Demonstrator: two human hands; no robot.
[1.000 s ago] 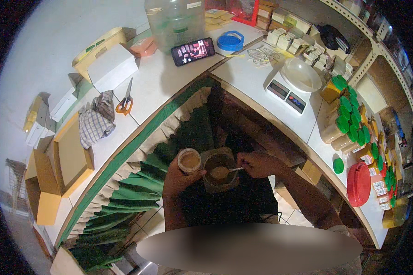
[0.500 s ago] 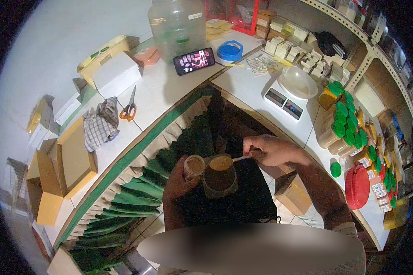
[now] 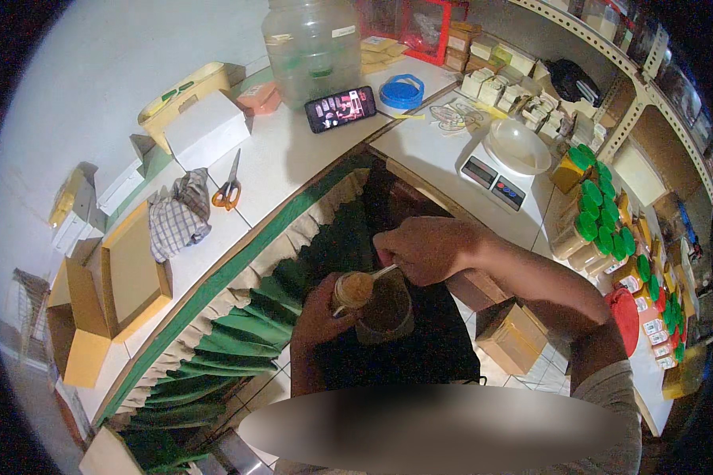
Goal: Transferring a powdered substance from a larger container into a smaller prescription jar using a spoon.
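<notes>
My left hand (image 3: 315, 313) is wrapped round a small clear jar (image 3: 338, 288) with its mouth up. Over that mouth lies the bowl of a spoon (image 3: 385, 271), heaped with light brown powder (image 3: 356, 288). The spoon's pale handle runs back into the closed fingers of my right hand (image 3: 429, 250). Just right of the jar, a larger see-through tub (image 3: 386, 336) sits against my dark clothing, with darker brown contents inside. The heaped spoon hides most of the jar's inside, so its fill cannot be seen.
On the right table stand a kitchen scale with a bowl (image 3: 516, 149) and several green-lidded jars (image 3: 590, 210). A phone (image 3: 341, 109) leans against a big clear jar (image 3: 309, 55). Scissors (image 3: 228, 190), a checked cloth (image 3: 179, 220) and an open carton (image 3: 135, 269) lie left.
My right hand has moved left, carrying the loaded spoon from above the larger tub to the small jar's mouth. My left hand keeps hold of the jar.
</notes>
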